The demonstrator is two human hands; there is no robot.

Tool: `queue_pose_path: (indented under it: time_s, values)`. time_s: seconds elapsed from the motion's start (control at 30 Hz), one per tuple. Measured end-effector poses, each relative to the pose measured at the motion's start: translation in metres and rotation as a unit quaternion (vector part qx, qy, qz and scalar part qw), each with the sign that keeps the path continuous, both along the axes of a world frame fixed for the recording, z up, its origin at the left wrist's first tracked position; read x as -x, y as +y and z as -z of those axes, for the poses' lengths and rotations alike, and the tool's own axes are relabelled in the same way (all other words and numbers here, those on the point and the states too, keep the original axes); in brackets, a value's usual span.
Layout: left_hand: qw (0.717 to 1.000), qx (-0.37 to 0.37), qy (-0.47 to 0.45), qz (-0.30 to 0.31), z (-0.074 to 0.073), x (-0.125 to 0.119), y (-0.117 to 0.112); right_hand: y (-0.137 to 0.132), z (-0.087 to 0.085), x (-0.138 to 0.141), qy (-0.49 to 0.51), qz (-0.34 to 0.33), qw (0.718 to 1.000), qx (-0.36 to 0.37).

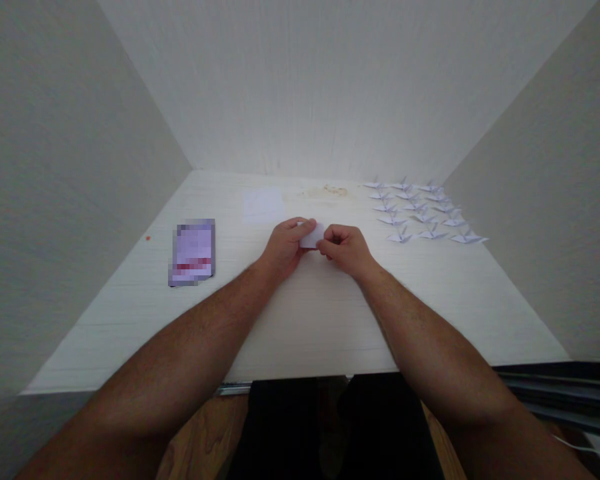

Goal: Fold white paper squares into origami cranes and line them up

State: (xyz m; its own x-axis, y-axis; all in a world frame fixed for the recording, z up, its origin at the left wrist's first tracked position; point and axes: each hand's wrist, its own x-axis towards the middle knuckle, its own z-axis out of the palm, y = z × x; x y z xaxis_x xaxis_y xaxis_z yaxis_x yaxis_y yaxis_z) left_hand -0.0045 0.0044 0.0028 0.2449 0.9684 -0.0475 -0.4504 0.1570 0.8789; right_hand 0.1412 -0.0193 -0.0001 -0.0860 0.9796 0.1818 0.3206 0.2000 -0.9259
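A small folded white paper (312, 235) is held between both hands at the middle of the white table (300, 320). My left hand (285, 245) pinches its left side, fingers curled. My right hand (345, 250) grips its right edge with thumb and fingers pressed together. The paper sits low, at or just above the tabletop.
Several folded white paper cranes (420, 212) stand in rows at the back right. A flat white sheet (263, 204) lies behind the hands. A purple packet (193, 252) lies at the left. A pale stain (330, 192) marks the back. Walls enclose three sides.
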Motion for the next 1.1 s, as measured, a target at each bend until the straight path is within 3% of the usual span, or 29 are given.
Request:
queue_pose_path:
  time_s: [0.3, 0.53, 0.67, 0.87, 1.0, 1.1]
  values:
    - [0.998, -0.037, 0.037, -0.030, 0.002, -0.003, -0.004, 0.001, 0.000, 0.003, -0.033, 0.025, 0.998, -0.044]
    - [0.998, -0.002, -0.011, -0.055, 0.002, -0.001, 0.000, 0.001, -0.003, -0.001, -0.001, -0.031, 0.999, -0.016]
    - [0.998, -0.006, -0.032, -0.050, 0.000, 0.000, 0.000, 0.002, -0.002, -0.001, 0.021, 0.023, 0.999, -0.015]
    - [0.994, -0.049, 0.084, -0.052, 0.005, -0.003, -0.002, 0.009, -0.004, -0.008, 0.099, 0.123, 0.987, -0.020]
    - [0.978, -0.086, 0.187, -0.039, 0.009, -0.003, -0.003, 0.012, -0.003, -0.011, 0.089, 0.103, 0.990, -0.027]
    - [0.974, -0.092, 0.199, -0.053, 0.009, 0.000, -0.002, 0.012, 0.000, -0.010, 0.095, 0.091, 0.990, -0.040]
